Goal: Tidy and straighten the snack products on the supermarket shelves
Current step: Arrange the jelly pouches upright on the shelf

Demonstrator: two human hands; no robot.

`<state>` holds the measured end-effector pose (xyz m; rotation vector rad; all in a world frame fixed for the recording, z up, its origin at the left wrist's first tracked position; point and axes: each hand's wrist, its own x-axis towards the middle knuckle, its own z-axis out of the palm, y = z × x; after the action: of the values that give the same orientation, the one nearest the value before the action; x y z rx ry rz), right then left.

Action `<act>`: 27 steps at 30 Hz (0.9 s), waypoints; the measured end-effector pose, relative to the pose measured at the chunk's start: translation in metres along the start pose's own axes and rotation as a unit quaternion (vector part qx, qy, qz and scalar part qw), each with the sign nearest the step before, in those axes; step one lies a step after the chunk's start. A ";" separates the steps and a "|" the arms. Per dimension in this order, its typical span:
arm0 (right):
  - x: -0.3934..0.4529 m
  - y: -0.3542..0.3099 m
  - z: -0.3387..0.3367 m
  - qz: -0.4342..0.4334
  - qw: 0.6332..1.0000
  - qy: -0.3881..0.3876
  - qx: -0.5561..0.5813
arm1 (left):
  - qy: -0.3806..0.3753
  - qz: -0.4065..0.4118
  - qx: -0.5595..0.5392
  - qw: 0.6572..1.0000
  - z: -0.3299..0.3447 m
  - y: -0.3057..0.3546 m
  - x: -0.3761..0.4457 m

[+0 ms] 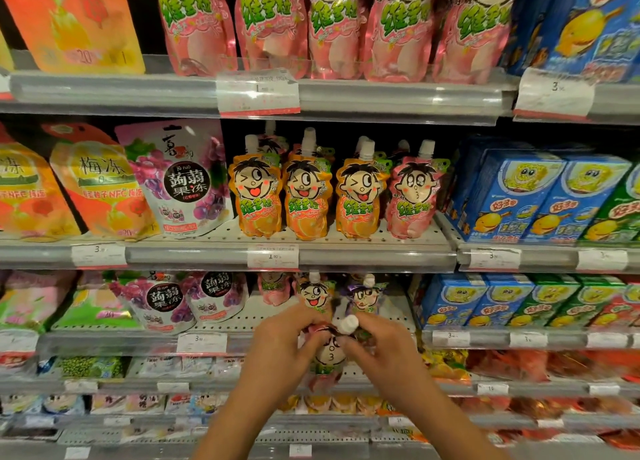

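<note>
Low in the centre of the frame, the left hand and right hand both pinch the top of a pink pouch. It hangs upright, long axis vertical, white cap pointing up toward the shelf.

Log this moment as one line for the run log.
stage: straightening | left hand and right hand: gripping pink pouch by white cap | location: in front of third shelf
</note>
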<state>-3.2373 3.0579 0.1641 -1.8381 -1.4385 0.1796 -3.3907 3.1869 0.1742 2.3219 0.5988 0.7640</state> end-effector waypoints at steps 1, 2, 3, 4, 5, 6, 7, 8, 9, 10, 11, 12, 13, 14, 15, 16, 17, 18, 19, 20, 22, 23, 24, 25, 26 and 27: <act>-0.002 0.001 -0.007 0.002 1.000 0.000 0.007 | -0.014 0.009 0.001 1.000 0.001 0.005 0.002; -0.003 0.003 -0.014 0.000 1.000 -0.002 0.009 | -0.025 0.018 0.003 1.000 0.001 0.010 0.004; -0.005 0.006 -0.020 -0.002 1.000 -0.002 -0.001 | -0.030 0.027 0.005 0.999 0.000 0.016 0.008; -0.008 0.008 -0.027 -0.009 1.000 0.001 -0.008 | -0.027 0.034 0.005 0.999 -0.002 0.023 0.012; -0.010 0.009 -0.033 -0.011 1.000 0.008 -0.015 | -0.019 0.038 0.001 0.999 -0.004 0.030 0.017; -0.012 0.011 -0.041 -0.010 1.000 0.014 -0.014 | -0.002 0.039 -0.003 0.999 -0.007 0.038 0.023; -0.014 0.013 -0.049 0.000 1.000 0.022 -0.010 | 0.020 0.037 -0.008 0.999 -0.011 0.046 0.030; -0.016 0.015 -0.056 0.010 1.000 0.027 -0.003 | 0.047 0.033 -0.013 0.998 -0.015 0.055 0.037; -0.019 0.017 -0.063 0.018 0.999 0.035 0.003 | 0.072 0.033 -0.018 0.997 -0.018 0.064 0.047; -0.022 0.018 -0.070 0.021 0.999 0.046 0.010 | 0.095 0.040 -0.017 0.995 -0.022 0.073 0.058; -0.025 0.019 -0.076 0.026 0.998 0.053 0.008 | 0.119 0.052 -0.009 0.992 -0.025 0.082 0.070; -0.027 0.019 -0.080 0.030 0.998 0.058 0.007 | 0.141 0.066 0.007 0.988 -0.027 0.090 0.083; -0.030 0.020 -0.084 0.033 0.997 0.063 0.006 | 0.158 0.078 0.027 0.984 -0.029 0.098 0.097; -0.033 0.019 -0.088 0.034 0.997 0.071 0.008 | 0.168 0.082 0.048 0.981 -0.031 0.106 0.110; -0.035 0.020 -0.091 0.037 0.996 0.077 0.009 | 0.171 0.076 0.069 0.980 -0.033 0.113 0.122; -0.038 0.021 -0.093 0.042 0.996 0.081 0.011 | 0.167 0.065 0.091 0.980 -0.034 0.119 0.133; -0.040 0.021 -0.095 0.046 0.995 0.087 0.012 | 0.159 0.053 0.116 0.979 -0.034 0.123 0.143; -0.043 0.020 -0.096 0.049 0.994 0.093 0.015 | 0.148 0.041 0.140 0.978 -0.034 0.126 0.152; -0.045 0.020 -0.097 0.055 0.993 0.101 0.019 | 0.136 0.030 0.161 0.977 -0.033 0.127 0.160; -0.047 0.022 -0.098 0.064 0.992 0.106 0.021 | 0.125 0.022 0.178 0.976 -0.032 0.129 0.166; -0.051 0.025 -0.098 0.075 0.990 0.122 0.019 | 0.107 0.011 0.196 0.975 -0.029 0.131 0.175; -0.053 0.025 -0.098 0.077 0.989 0.124 0.021 | 0.103 0.009 0.198 0.975 -0.028 0.131 0.176; -0.055 0.025 -0.099 0.075 0.989 0.122 0.026 | 0.106 0.007 0.192 0.976 -0.028 0.132 0.176; -0.057 0.025 -0.100 0.072 0.990 0.119 0.026 | 0.114 0.007 0.181 0.977 -0.028 0.133 0.174; -0.058 0.025 -0.101 0.072 0.990 0.116 0.023 | 0.123 0.009 0.171 0.978 -0.030 0.134 0.171; -0.059 0.025 -0.102 0.075 0.990 0.115 0.022 | 0.130 0.013 0.168 0.977 -0.032 0.134 0.166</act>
<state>-3.1836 2.9559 0.1980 -1.8650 -1.1314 0.0688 -3.2604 3.2005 0.3454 2.5572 0.8716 1.0601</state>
